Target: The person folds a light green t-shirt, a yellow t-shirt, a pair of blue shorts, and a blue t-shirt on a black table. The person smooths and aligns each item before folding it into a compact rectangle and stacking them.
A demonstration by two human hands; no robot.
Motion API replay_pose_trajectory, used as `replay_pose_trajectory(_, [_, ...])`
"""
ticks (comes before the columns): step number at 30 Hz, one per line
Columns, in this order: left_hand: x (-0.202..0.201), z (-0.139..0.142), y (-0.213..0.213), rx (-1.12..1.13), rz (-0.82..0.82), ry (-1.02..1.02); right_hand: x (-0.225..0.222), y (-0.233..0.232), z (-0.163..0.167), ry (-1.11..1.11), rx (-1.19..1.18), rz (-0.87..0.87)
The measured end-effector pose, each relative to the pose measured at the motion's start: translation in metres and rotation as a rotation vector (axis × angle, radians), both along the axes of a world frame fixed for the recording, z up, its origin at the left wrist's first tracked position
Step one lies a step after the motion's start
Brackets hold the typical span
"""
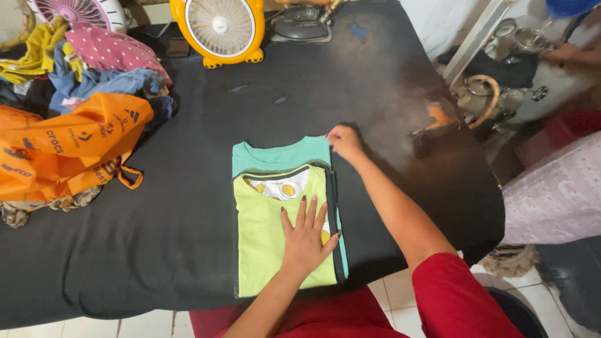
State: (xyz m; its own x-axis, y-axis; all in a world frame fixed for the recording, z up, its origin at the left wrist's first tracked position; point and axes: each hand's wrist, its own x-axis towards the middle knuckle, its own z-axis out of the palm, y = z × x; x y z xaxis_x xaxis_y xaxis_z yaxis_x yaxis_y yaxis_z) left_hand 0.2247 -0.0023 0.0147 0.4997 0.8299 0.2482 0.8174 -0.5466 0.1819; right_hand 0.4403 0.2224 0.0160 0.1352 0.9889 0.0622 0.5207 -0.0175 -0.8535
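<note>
1. Folding of a lime-green shirt (266, 241) is in hand; it lies in a neat rectangle near the front edge of the black table (188, 188), on top of a folded teal shirt (278, 155).
2. Left hand (305, 236) rests flat on the green shirt, fingers spread and gripping nothing; this weight should keep the stack from sliding.
3. Right hand (344, 141) pinches the teal shirt's far right corner; a gentle outward pull would square that edge with the one below.
4. Care is needed near the orange bag (66, 153) and the clothes pile (100, 75) at left, which are well apart.
</note>
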Motion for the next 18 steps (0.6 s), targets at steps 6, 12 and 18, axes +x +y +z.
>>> replay_pose_trajectory(6, [0.002, 0.006, 0.005, -0.038, -0.008, 0.016, 0.007, 0.008, -0.013, -0.327, 0.250, -0.044])
replay_pose_trajectory(12, [-0.013, 0.029, 0.006, -0.178, -0.074, -0.390, 0.002, -0.008, -0.036, -0.123, 0.342, -0.034])
replay_pose_trajectory(18, [-0.112, 0.009, -0.004, -0.008, 0.257, -0.520, 0.014, -0.149, -0.071, 0.404, 0.060, -0.042])
